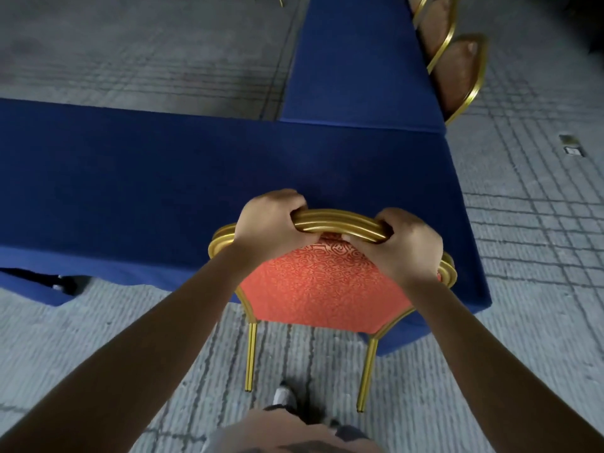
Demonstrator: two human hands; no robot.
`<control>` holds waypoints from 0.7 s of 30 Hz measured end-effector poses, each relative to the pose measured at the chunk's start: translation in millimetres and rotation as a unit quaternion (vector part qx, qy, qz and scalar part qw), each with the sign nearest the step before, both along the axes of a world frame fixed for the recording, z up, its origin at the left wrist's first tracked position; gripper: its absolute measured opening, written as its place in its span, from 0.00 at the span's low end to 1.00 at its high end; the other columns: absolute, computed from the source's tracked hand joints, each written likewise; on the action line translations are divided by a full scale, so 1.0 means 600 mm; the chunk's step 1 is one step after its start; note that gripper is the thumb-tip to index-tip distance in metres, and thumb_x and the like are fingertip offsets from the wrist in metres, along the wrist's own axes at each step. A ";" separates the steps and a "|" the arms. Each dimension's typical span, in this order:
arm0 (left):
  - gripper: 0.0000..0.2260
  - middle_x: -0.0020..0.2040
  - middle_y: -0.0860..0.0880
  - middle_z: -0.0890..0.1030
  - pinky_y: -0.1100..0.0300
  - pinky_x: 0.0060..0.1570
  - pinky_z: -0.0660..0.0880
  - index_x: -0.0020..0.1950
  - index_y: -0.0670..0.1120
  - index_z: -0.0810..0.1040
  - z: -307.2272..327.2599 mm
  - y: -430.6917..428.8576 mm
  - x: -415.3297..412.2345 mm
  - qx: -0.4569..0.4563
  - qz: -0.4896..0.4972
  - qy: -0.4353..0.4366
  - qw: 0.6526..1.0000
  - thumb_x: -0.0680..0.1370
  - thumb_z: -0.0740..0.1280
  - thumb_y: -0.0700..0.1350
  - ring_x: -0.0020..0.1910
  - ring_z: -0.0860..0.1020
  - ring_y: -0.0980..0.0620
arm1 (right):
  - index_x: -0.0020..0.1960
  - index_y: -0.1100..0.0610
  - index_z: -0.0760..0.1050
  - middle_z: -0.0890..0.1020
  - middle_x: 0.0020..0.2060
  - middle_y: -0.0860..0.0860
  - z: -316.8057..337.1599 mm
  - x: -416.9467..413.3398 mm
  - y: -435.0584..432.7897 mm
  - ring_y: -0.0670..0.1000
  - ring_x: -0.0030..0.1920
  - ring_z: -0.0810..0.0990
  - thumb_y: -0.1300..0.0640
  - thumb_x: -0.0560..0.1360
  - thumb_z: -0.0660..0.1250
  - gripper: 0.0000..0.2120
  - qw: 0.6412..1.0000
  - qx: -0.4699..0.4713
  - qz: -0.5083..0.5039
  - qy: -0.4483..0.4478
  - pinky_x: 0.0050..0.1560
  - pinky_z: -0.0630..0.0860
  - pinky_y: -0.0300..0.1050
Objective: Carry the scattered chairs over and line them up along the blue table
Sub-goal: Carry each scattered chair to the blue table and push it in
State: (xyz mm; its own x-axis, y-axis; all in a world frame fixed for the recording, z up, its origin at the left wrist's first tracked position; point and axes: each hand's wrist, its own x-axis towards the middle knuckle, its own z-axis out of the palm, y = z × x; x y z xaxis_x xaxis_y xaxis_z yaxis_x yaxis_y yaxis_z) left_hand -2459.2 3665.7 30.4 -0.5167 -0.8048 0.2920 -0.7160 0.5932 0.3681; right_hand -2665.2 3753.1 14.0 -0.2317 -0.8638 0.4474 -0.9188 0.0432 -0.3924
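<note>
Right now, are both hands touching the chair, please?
Touching: the head view shows the left hand and right hand curled round the gold top rail of the chair.

I see a grey carpeted floor (539, 240) across the whole visible room. Its pattern is dark parallel lines: they cross into a grid on the right side and run as ribbed stripes in the foreground. A small rectangular floor outlet plate (572, 147) sits flush in the carpet at right. Thin gold legs (280, 0) cross the top edge; I cannot tell what they belong to. Lighting is uneven: foreground and right side bright, upper left floor dim.
</note>
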 end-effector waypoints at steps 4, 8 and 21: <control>0.11 0.35 0.55 0.74 0.62 0.30 0.68 0.37 0.52 0.75 -0.004 0.016 0.003 0.039 0.020 -0.034 0.998 0.67 0.70 0.58 0.33 0.73 0.57 | 0.36 0.48 0.71 0.76 0.32 0.43 0.010 -0.001 0.015 0.43 0.32 0.74 0.30 0.65 0.68 0.21 0.996 0.084 0.022 -0.019 0.29 0.69 0.38; 0.10 0.36 0.56 0.75 0.60 0.34 0.72 0.39 0.54 0.75 -0.006 0.065 0.010 0.079 0.046 -0.048 0.995 0.66 0.71 0.58 0.36 0.74 0.57 | 0.39 0.47 0.71 0.76 0.34 0.42 0.004 0.002 0.054 0.42 0.35 0.74 0.30 0.65 0.68 0.21 0.989 0.133 0.060 -0.033 0.32 0.70 0.40; 0.20 0.43 0.57 0.75 0.58 0.41 0.71 0.44 0.54 0.75 -0.034 0.261 0.076 0.195 0.046 -0.132 0.971 0.63 0.73 0.66 0.43 0.74 0.56 | 0.42 0.46 0.72 0.76 0.39 0.42 -0.057 0.058 0.248 0.44 0.39 0.76 0.29 0.63 0.69 0.22 0.982 0.157 0.098 -0.042 0.35 0.74 0.45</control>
